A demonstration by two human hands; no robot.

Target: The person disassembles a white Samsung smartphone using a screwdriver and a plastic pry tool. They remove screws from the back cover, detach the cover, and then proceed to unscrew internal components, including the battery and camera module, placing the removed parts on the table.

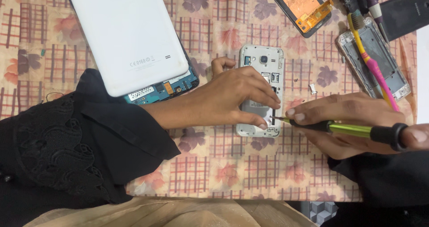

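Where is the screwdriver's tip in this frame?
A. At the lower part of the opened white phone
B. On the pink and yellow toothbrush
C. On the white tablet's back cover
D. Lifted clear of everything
A: the right hand holds the screwdriver with its tip at the lower part of the opened white phone, which the left hand steadies.

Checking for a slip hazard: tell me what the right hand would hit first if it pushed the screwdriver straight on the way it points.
The right hand points its screwdriver leftward; its tip already sits at the open phone. Pushed on, it would probably meet the left hand's fingertips pressed there, though depth is unclear.
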